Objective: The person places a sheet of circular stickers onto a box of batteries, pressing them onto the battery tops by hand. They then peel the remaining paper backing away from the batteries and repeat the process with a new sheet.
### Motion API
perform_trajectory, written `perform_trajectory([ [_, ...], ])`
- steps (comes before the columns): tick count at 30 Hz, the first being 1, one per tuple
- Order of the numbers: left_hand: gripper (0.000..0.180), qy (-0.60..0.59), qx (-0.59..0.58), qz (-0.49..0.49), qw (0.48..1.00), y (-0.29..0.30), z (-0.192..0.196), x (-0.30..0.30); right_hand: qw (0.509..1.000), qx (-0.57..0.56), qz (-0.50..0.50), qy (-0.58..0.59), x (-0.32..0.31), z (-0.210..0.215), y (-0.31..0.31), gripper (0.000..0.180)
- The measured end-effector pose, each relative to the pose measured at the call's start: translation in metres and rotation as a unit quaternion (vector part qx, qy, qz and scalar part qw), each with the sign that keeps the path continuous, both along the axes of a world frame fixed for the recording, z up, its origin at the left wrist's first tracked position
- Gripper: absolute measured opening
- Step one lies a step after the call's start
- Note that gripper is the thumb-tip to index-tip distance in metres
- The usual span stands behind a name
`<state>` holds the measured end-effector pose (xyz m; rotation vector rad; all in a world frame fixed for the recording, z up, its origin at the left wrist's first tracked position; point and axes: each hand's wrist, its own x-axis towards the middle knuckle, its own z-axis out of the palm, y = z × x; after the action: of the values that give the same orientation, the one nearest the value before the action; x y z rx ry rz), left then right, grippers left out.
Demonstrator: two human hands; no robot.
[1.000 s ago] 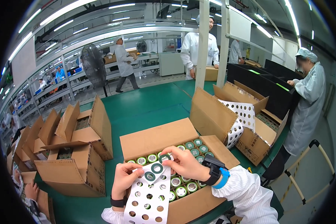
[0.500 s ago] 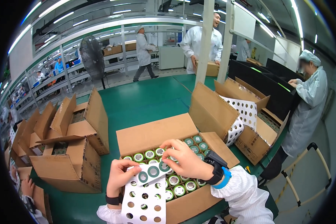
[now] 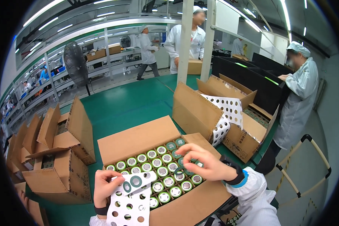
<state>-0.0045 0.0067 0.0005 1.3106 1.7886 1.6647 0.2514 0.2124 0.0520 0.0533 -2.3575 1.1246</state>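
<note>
An open cardboard box (image 3: pixel 194 205) before me holds rows of upright green-sleeved cylindrical battery cells (image 3: pixel 162 171) with bare metal tops. At its far right corner, several cells bear green ring stickers (image 3: pixel 180 142). My left hand (image 3: pixel 106 188), at the box's near left, pinches a white sticker sheet (image 3: pixel 130 209) punched with round holes; its folded-over end carries two green rings (image 3: pixel 136 181) and a bare spot. Over the right-hand cells, my right hand (image 3: pixel 205 162) has thumb and finger closed on a loose green ring sticker (image 3: pixel 179 172), partly hidden by the fingertips.
Several open cardboard boxes (image 3: pixel 58 177) line the left side. Beyond my box stands another carton (image 3: pixel 241 145) with punched white sheets (image 3: pixel 226 109) draped over it. Black bins (image 3: pixel 245 77) and a person in a white coat (image 3: pixel 297 90) are at right. A post (image 3: pixel 184 45) rises from the green table (image 3: pixel 133 101).
My right hand has moved right, away from the sheet, with one ring peeled off it. The left hand still grips the sheet. The whole view has shifted as my head turned.
</note>
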Motion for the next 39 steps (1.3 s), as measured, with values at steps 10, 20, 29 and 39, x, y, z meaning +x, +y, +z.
perform_trajectory([
  [10, 0.009, -0.001, 0.044, 0.062, 0.997, 0.002, -0.008, 0.0, 0.993, -0.018, -0.07, -0.094, 0.028, -0.039, 0.032, 0.014],
  [20, 0.02, 0.072, 0.035, 0.068, 0.994, -0.003, -0.017, -0.01, 0.998, -0.019, -0.022, -0.057, 0.03, -0.049, 0.035, 0.013],
  [29, 0.028, 0.073, 0.021, 0.06, 0.995, -0.004, -0.02, -0.01, 0.998, -0.013, -0.024, -0.059, 0.031, -0.051, 0.036, 0.014],
  [39, 0.029, 0.071, -0.021, 0.062, 0.995, -0.016, -0.025, -0.017, 0.998, -0.045, -0.017, -0.048, 0.03, -0.049, 0.036, 0.013],
])
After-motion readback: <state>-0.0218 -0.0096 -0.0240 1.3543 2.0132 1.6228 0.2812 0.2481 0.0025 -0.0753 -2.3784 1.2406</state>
